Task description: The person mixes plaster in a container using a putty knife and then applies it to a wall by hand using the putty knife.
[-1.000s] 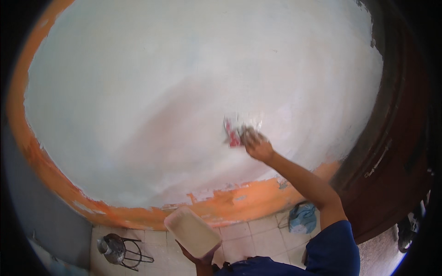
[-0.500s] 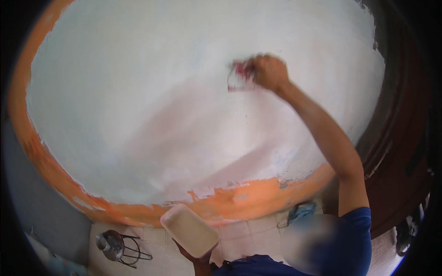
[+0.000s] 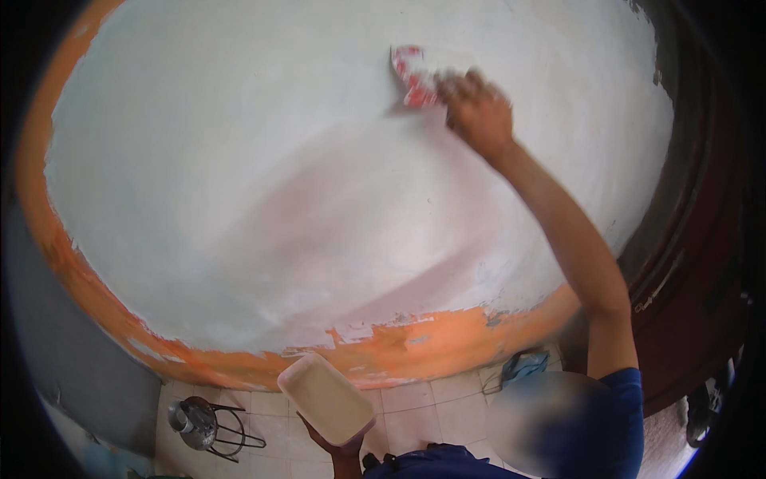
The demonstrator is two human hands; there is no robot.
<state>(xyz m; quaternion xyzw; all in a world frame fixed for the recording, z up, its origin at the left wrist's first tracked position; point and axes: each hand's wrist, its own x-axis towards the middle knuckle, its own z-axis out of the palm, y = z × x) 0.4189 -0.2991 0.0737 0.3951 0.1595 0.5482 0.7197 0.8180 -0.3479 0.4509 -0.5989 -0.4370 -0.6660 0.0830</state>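
Note:
My right hand (image 3: 483, 116) is closed on a flat red-and-white scraper (image 3: 411, 76) against the upper middle of a large white-coated wall (image 3: 199, 144), its fingers somewhat blurred. Down at the lower middle, my left hand (image 3: 339, 447) grips a rectangular pinkish plastic container (image 3: 327, 399) holding pale cream material. The white coat ends raggedly over orange paint (image 3: 423, 347) along the wall's lower and left edges.
A round stool (image 3: 223, 431) with a metal can (image 3: 179, 417) stands lower left on the tiled floor (image 3: 407, 419). A blue bag (image 3: 523, 367) lies at the wall's foot. A dark red wooden door or panel (image 3: 694, 295) is at right; a grey wall (image 3: 88, 351) at left.
My right hand and scraper have moved up the wall from the middle, about a second ago, to near the top. My left hand and container have shifted very slightly.

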